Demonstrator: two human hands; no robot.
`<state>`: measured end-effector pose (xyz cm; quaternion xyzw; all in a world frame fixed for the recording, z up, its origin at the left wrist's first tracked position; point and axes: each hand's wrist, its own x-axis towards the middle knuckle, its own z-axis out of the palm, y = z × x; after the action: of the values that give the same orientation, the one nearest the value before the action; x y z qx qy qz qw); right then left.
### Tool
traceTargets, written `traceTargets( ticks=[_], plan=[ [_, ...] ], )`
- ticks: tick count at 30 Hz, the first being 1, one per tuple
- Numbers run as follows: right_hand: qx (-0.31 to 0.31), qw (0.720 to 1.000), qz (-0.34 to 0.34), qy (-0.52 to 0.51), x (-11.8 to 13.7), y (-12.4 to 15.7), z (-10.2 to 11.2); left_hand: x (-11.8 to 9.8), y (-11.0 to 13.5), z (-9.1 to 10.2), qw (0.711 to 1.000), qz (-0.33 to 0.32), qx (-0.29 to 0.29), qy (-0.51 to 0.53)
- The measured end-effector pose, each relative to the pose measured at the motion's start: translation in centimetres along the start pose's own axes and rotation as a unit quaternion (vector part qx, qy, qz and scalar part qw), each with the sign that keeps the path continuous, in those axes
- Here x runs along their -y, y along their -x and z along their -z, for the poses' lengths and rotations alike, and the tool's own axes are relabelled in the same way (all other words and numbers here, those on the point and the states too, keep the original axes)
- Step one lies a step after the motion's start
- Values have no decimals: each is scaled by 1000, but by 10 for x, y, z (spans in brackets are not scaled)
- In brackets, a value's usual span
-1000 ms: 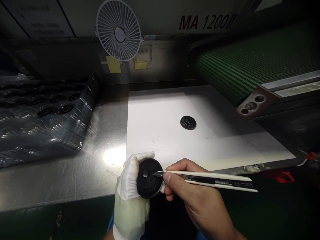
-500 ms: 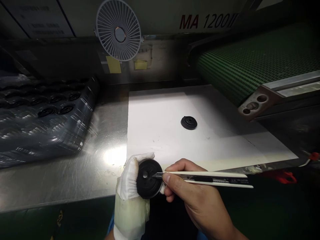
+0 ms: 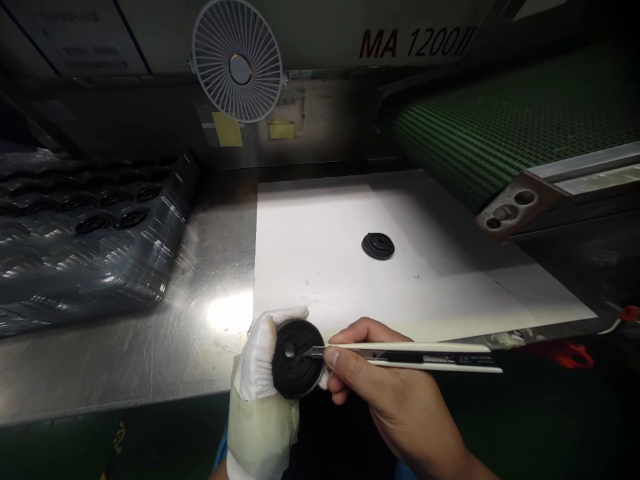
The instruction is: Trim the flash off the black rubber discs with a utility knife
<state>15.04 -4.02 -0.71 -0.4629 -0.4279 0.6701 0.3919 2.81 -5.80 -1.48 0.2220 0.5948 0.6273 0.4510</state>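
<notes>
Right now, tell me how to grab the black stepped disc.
Come straight down and pinch the raised central hub of the black stepped disc: it lies flat on the white sheet, and the narrow hub likely gives the easiest hold.

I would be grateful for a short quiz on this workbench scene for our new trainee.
1. True or false: the gloved left hand holds the black round part.
2. What tool does the bare right hand hold?
3. Where does the smaller black round part lie: on the white sheet or on the green conveyor belt?

Key: 1. True. 2. A snap-off utility knife. 3. On the white sheet.
</notes>
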Motion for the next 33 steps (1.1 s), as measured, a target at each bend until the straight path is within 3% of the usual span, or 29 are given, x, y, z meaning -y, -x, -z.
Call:
traceTargets(
  ticks=[6, 11, 14, 19, 22, 25, 29, 33],
  plan=[
    [-7, 1000, 17, -14, -1, 1, -1, -5, -2, 0, 1000, 15, 7, 11],
    [14, 1000, 10, 14, 3, -2, 2, -3, -3, 0, 988, 94, 45, 112],
    [35, 998, 20, -40, 5, -4, 8, -1, -7, 0, 982, 105, 57, 149],
    [6, 993, 62, -100, 8, -5, 19, -10, -18, 10, 927, 188, 170, 278],
    [-7, 994, 72, -81, 8, -5, 22, -17, -20, 15, 906, 191, 214, 312],
    [-18, 995, 69, -63, 7, -3, 20, -20, -16, 12, 924, 172, 199, 278],
    [-32, 998, 52, -2, 8, 1, 15, -19, -8, 8, 962, 161, 138, 171],
    [14, 999, 38, 2, 11, 2, 11, -12, -7, 13, 981, 116, 134, 84]
  ],
)
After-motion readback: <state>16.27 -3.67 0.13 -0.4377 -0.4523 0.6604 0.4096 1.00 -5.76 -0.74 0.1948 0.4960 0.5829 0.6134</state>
